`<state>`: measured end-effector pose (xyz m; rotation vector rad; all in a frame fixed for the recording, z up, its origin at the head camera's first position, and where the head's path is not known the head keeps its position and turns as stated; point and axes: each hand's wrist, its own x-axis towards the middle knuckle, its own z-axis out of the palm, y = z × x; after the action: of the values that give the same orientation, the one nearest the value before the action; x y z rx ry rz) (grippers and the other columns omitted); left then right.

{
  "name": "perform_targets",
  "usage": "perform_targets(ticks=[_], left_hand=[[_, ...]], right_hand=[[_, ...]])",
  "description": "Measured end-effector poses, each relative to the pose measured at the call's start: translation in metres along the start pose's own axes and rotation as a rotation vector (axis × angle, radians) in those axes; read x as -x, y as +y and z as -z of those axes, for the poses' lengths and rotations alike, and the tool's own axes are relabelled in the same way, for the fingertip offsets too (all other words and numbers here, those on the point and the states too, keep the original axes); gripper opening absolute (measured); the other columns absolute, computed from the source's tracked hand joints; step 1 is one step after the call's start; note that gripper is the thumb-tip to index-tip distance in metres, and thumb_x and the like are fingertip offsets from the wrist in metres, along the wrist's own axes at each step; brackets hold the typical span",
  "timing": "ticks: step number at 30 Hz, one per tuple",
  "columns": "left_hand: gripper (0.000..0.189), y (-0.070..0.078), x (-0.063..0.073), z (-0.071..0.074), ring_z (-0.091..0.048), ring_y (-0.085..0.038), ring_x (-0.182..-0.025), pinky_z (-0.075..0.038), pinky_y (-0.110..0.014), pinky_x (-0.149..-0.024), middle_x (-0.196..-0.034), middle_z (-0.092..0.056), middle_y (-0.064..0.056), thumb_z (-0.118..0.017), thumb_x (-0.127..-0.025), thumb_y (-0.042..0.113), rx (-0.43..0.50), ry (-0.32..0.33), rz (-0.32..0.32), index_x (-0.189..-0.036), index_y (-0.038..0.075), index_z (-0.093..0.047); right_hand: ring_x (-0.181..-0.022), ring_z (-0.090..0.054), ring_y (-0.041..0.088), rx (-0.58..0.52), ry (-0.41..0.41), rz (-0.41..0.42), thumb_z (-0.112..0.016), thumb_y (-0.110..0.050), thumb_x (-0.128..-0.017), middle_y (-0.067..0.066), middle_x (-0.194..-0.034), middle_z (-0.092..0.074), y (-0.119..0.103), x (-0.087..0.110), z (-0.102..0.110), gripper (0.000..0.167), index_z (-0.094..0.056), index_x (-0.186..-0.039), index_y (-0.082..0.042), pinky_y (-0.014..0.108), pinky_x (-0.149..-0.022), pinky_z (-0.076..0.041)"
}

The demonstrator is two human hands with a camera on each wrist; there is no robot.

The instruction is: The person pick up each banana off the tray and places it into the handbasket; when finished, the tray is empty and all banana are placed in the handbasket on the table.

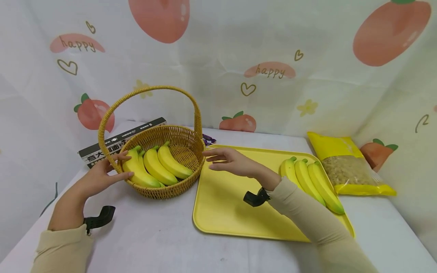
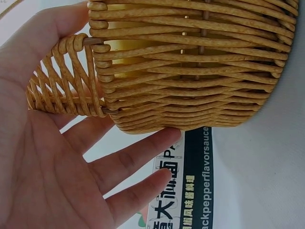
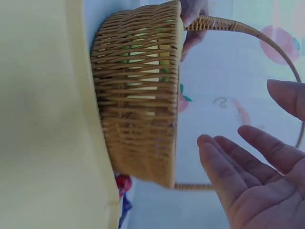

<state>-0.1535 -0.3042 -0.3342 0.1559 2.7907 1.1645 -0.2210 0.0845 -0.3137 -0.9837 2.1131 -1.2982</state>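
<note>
A woven wicker basket [image 1: 164, 192] with a tall arched handle stands left of centre, holding several yellow bananas [image 1: 155, 168]. My left hand [image 1: 97, 178] is at its left side, thumb and fingers straddling the foot of the handle. In the left wrist view the fingers of that hand [image 2: 52, 176] spread fairly straight beside the wickerwork. Close to the basket's right rim hovers my right hand [image 1: 232, 163], holding nothing. The right wrist view has this hand [image 3: 267, 191] with loosely extended fingers, apart from the basket [image 3: 138, 95].
A yellow tray [image 1: 222, 208] lies right of the basket, with three bananas [image 1: 308, 184] at its right end. Beyond it is a yellow bag of pasta-like pieces [image 1: 348, 167]. Behind the basket sit a black-and-white box [image 1: 119, 140] and small purple packets [image 1: 209, 139]. Printed cloth hangs behind.
</note>
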Motion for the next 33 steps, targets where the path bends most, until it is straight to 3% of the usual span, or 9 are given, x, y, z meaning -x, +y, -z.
perform_targets(ticks=[6,11,17,20,22,26,29,33], left_hand=[[0.064,0.000,-0.001,-0.001,-0.025,-0.056,-0.130,-0.027,-0.072,-0.097,-0.151,-0.022,-0.025,-0.063,-0.088,0.036,-0.011,0.002,0.011,-0.137,0.004,-0.038],[0.065,-0.001,-0.002,-0.001,-0.025,-0.056,-0.129,-0.028,-0.072,-0.096,-0.152,-0.021,-0.024,-0.063,-0.088,0.037,-0.021,0.001,0.018,-0.138,0.005,-0.038],[0.066,0.000,-0.001,-0.002,-0.025,-0.056,-0.129,-0.029,-0.072,-0.096,-0.151,-0.021,-0.026,-0.062,-0.088,0.039,-0.025,-0.005,0.031,-0.139,0.005,-0.037],[0.067,0.000,-0.001,-0.002,-0.026,-0.056,-0.129,-0.029,-0.071,-0.096,-0.150,-0.022,-0.027,-0.062,-0.088,0.039,-0.028,-0.003,0.038,-0.139,0.005,-0.037],[0.067,0.001,-0.001,-0.002,-0.026,-0.056,-0.128,-0.030,-0.071,-0.096,-0.149,-0.022,-0.028,-0.062,-0.088,0.040,-0.030,-0.002,0.041,-0.139,0.005,-0.037],[0.066,0.000,-0.002,-0.003,-0.026,-0.056,-0.129,-0.029,-0.071,-0.096,-0.150,-0.022,-0.027,-0.062,-0.088,0.039,-0.024,-0.002,0.034,-0.138,0.005,-0.037],[0.066,-0.001,-0.003,-0.003,-0.025,-0.056,-0.129,-0.029,-0.071,-0.096,-0.150,-0.022,-0.027,-0.062,-0.088,0.039,-0.019,-0.005,0.034,-0.139,0.005,-0.037],[0.066,-0.002,-0.003,-0.003,-0.025,-0.056,-0.129,-0.029,-0.072,-0.096,-0.150,-0.021,-0.027,-0.062,-0.088,0.038,-0.017,-0.004,0.032,-0.139,0.005,-0.036]], right_hand=[[-0.134,-0.040,0.030,-0.027,0.066,0.000,-0.057,-0.016,-0.092,0.013,-0.146,-0.039,0.010,0.037,0.005,0.052,-0.040,-0.140,-0.004,0.037,-0.104,-0.043],[-0.133,-0.040,0.035,0.026,0.154,0.028,-0.060,-0.015,-0.091,0.017,-0.145,-0.039,0.017,0.069,0.006,0.055,-0.039,-0.139,0.000,0.042,-0.108,-0.037],[-0.134,-0.037,0.035,0.036,0.269,-0.028,-0.059,-0.017,-0.092,0.016,-0.146,-0.038,0.028,0.104,0.012,0.055,-0.038,-0.140,-0.003,0.046,-0.108,-0.035],[-0.134,-0.036,0.038,-0.012,0.322,-0.067,-0.058,-0.019,-0.092,0.015,-0.146,-0.038,0.036,0.118,0.015,0.054,-0.037,-0.141,-0.006,0.041,-0.107,-0.038],[-0.133,-0.036,0.039,-0.043,0.357,-0.081,-0.056,-0.018,-0.093,0.016,-0.146,-0.037,0.041,0.125,0.016,0.053,-0.037,-0.141,-0.006,0.032,-0.105,-0.041],[-0.129,-0.045,0.017,-0.072,0.443,-0.079,-0.054,-0.016,-0.094,0.024,-0.145,-0.035,0.052,0.137,0.017,0.052,-0.036,-0.141,-0.001,0.013,-0.096,-0.043],[-0.119,-0.047,-0.004,-0.063,0.511,-0.075,-0.053,-0.015,-0.095,0.026,-0.143,-0.036,0.060,0.144,0.017,0.051,-0.036,-0.139,0.003,0.009,-0.092,-0.043],[-0.116,-0.048,-0.008,-0.004,0.594,-0.071,-0.052,-0.015,-0.096,0.021,-0.139,-0.042,0.069,0.149,0.021,0.049,-0.038,-0.137,0.007,0.006,-0.090,-0.043]])
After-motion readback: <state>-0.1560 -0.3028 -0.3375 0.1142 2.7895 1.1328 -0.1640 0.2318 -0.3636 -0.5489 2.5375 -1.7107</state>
